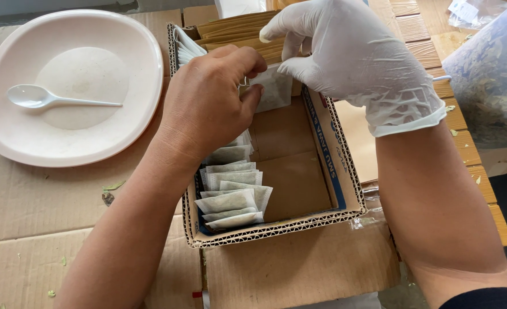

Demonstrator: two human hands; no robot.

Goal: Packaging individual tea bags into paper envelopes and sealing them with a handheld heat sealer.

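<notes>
Two hands pinch one tea sachet (275, 86) at the far end of the cardboard box (345, 189): bare left hand (207, 103) nearer, gloved right hand (350, 54) beyond. Sachet stands upright, directly between both; filled row (233, 194) lies nearer me.

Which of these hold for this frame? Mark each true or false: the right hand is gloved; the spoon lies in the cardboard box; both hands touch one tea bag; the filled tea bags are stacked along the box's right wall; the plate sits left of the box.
1. The right hand wears a white glove. True; the left hand is bare.
2. The white plastic spoon lies in the cardboard box. False: it lies on the plate.
3. Both hands touch one tea bag. True.
4. The filled tea bags are stacked along the box's right wall. False: they line its left side.
5. The plate sits left of the box. True.
</notes>
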